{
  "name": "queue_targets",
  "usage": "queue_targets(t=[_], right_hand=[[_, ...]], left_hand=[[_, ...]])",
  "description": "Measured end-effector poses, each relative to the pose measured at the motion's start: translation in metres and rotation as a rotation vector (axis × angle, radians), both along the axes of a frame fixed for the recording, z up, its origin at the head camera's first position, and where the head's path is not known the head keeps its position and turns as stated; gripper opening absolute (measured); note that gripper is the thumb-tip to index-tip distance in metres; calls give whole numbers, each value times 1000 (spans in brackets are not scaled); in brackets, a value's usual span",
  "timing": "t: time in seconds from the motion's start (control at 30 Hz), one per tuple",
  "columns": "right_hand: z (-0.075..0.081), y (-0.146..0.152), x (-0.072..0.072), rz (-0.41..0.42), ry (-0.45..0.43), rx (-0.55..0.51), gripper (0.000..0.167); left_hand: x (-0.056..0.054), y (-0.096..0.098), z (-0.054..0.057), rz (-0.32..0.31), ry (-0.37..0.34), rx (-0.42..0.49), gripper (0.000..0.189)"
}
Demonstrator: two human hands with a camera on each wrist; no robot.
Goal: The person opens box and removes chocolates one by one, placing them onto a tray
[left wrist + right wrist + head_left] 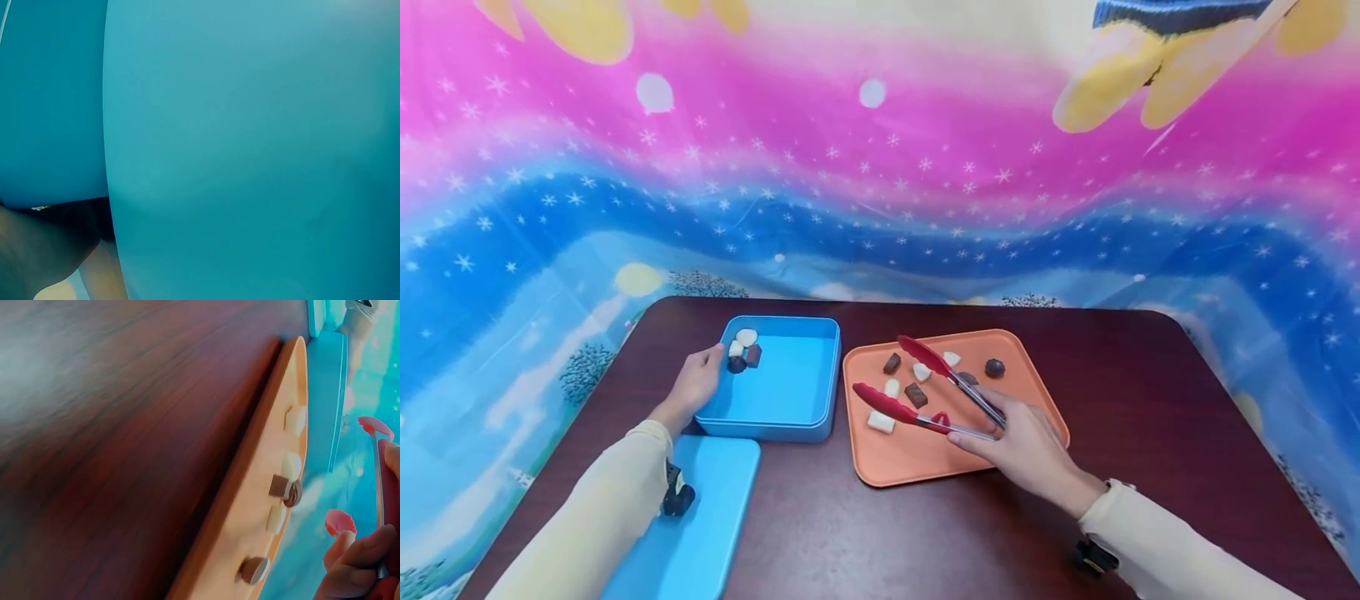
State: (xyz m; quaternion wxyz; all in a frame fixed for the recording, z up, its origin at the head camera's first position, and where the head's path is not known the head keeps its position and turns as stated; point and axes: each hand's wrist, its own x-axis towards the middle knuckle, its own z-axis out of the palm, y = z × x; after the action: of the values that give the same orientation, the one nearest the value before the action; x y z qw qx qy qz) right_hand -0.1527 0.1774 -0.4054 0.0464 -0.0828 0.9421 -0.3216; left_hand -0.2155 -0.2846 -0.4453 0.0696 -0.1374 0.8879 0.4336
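My left hand (694,385) grips the left wall of a blue box (808,432), its fingers at the rim. Inside that box, several white and dark chocolates (753,356) lie together in the far left corner. My right hand (1030,442) holds metal tongs with red tips (887,405) above an orange tray (887,473). The two tips stand wide apart with nothing between them gripped. On the tray lie several chocolates: a white bar (882,422), a dark block (916,394), a round dark one (995,367) and white pieces. The right hand partly covers the tray's near right side.
A flat blue lid (722,500) lies on the table in front of the box, partly under my left forearm. The dark wooden table (1150,400) has rounded far corners. Behind it hangs a colourful printed cloth (925,183).
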Motion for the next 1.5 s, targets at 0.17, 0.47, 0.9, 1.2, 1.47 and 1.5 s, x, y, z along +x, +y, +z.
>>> queue_targets(t=[0.17,0.47,0.9,1.2,1.47,1.5], right_hand=[[3,-16,-6,28,-10,-38,93],[-7,-41,-11,24,-25,-88,86],[-14,-83,-19,114,101,-74,77],[-9,-111,-34,124,58,-104,72],[-7,-128,-47,104,15,-77,78],[-6,-130,-48,107,20,-74,80]], left_hand=[[0,-2,2,-8,-3,8,74],[3,-1,-7,-16,-21,52,71],[6,-2,-9,-28,-50,60,71],[4,-4,-7,-30,-34,63,73],[3,-4,-4,-32,-35,63,71],[3,-4,-3,-32,-33,63,71]])
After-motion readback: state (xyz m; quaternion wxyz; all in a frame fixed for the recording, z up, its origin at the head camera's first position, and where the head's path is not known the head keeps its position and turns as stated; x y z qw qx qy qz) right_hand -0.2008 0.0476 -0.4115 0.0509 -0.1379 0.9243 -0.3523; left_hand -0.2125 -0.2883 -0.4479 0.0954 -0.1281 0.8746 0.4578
